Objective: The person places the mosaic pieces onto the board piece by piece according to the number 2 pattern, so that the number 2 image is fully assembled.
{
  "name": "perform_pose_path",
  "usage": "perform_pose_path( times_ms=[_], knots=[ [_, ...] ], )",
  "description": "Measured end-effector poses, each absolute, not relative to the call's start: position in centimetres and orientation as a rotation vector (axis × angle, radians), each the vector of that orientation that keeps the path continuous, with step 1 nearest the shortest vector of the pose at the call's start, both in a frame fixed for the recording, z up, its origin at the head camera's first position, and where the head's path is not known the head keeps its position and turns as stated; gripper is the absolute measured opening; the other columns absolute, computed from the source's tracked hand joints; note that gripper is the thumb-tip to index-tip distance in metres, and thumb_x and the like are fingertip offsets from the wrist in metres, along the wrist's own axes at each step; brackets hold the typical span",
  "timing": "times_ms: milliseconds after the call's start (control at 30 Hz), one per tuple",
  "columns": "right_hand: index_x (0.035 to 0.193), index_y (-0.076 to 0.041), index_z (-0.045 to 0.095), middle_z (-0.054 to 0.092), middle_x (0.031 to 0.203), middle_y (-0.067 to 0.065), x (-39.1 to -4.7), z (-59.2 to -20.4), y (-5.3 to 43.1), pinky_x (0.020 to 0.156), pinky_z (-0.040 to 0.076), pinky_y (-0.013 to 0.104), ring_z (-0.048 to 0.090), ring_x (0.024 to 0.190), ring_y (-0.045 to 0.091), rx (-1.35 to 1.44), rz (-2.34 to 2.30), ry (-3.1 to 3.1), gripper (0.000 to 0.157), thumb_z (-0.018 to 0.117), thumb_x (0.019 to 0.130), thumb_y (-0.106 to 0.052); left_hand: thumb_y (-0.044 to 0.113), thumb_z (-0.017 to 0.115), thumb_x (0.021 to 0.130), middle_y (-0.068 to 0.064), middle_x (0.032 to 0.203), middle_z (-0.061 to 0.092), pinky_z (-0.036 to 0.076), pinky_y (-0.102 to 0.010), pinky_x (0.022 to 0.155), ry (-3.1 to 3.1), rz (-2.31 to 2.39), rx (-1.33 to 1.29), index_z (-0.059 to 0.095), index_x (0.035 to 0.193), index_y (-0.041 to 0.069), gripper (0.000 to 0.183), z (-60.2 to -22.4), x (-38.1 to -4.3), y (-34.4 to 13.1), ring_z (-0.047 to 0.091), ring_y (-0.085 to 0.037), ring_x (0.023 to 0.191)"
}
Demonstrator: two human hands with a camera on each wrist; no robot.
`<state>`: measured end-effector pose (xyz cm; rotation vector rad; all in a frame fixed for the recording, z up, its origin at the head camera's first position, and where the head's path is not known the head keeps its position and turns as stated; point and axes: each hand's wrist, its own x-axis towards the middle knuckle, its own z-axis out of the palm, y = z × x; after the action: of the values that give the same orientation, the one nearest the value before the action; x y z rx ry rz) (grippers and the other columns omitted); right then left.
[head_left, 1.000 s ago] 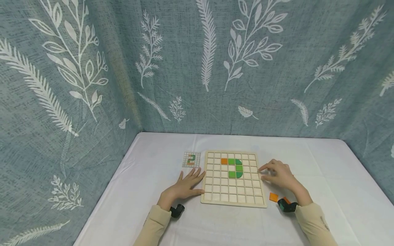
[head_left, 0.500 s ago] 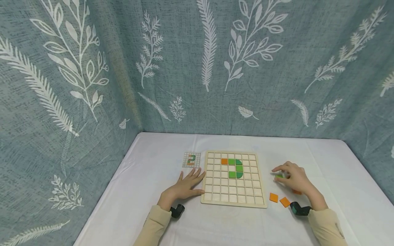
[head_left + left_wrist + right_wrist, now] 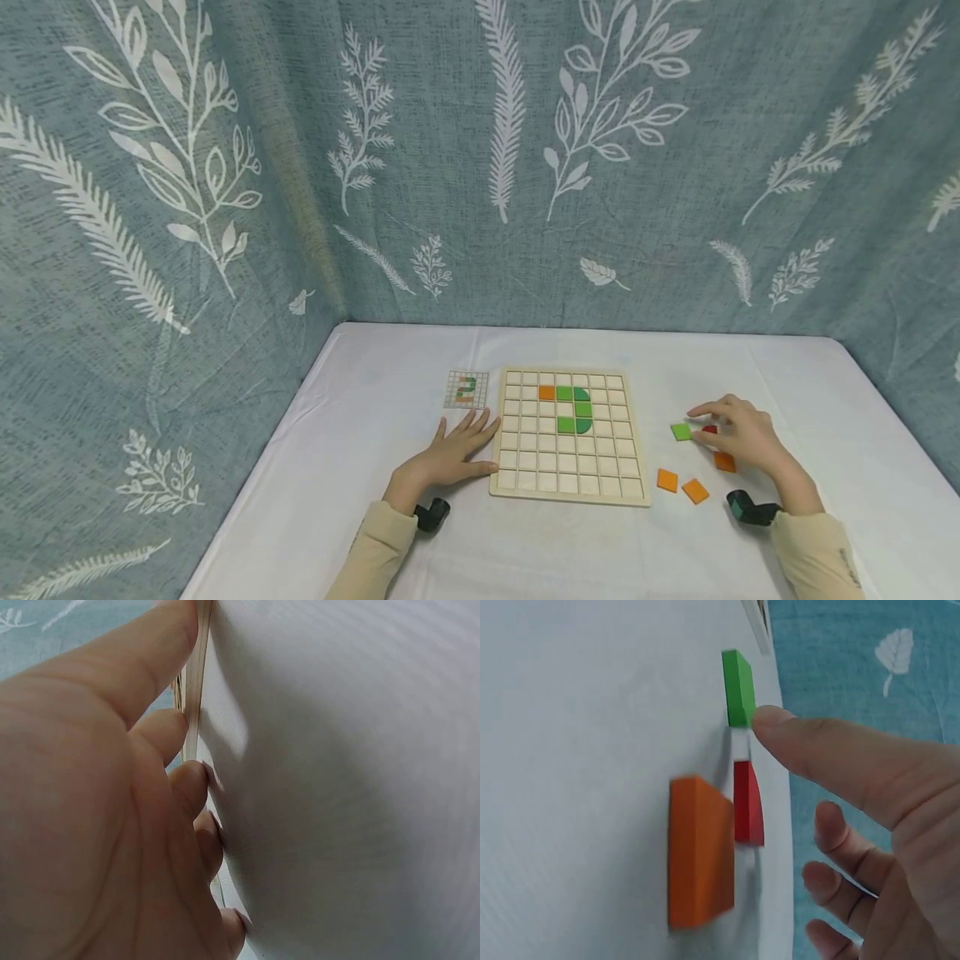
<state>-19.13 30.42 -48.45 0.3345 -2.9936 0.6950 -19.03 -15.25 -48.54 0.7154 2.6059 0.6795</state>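
My left hand lies with fingers spread on the cloth, its thumb and fingertips at the left edge of the wooden grid board. In the left wrist view, fingers line up along the board's side. Over on the right, my right hand hovers with parted, loosely bent fingers and nothing between them. Just left of its thumb is a light green square tile; a red tile lies partly hidden beneath the hand. In the right wrist view, the thumb tip overlaps the green tile, behind an orange tile.
On the board an orange tile and several green tiles form a hooked shape. A small printed pattern card lies left of it. Three orange square tiles lie near the right hand. A leaf-print curtain stands behind the table.
My right hand has moved right, away from the board's right edge, uncovering the orange tiles and the light green one. The left hand and the tiles on the board have stayed put.
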Motion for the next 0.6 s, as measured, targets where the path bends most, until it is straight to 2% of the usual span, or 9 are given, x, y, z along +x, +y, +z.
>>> perform_pose_path(
  times_ms=[400, 600],
  knots=[
    [0.099, -0.013, 0.070, 0.054, 0.083, 0.004, -18.7, -48.5, 32.2, 0.062, 0.028, 0.039, 0.046, 0.075, 0.021, 0.226, 0.644, -3.072, 0.033, 0.077, 0.073, -0.032, 0.046, 0.054, 0.090, -0.008, 0.155, 0.012, -0.008, -0.062, 0.108, 2.599, 0.674, 0.717, 0.021, 0.149, 0.018, 0.073, -48.5, -19.1, -15.3, 0.003, -0.030, 0.143],
    [0.099, -0.011, 0.069, 0.054, 0.083, 0.005, -18.7, -48.6, 32.9, 0.063, 0.028, 0.039, 0.047, 0.078, 0.023, 0.202, 0.644, -3.092, 0.032, 0.077, 0.074, -0.029, 0.046, 0.054, 0.090, -0.008, 0.155, 0.013, -0.008, -0.063, 0.108, 2.602, 0.672, 0.720, 0.021, 0.149, 0.018, 0.073, -48.7, -19.1, -15.2, 0.003, -0.030, 0.143]
  ],
)
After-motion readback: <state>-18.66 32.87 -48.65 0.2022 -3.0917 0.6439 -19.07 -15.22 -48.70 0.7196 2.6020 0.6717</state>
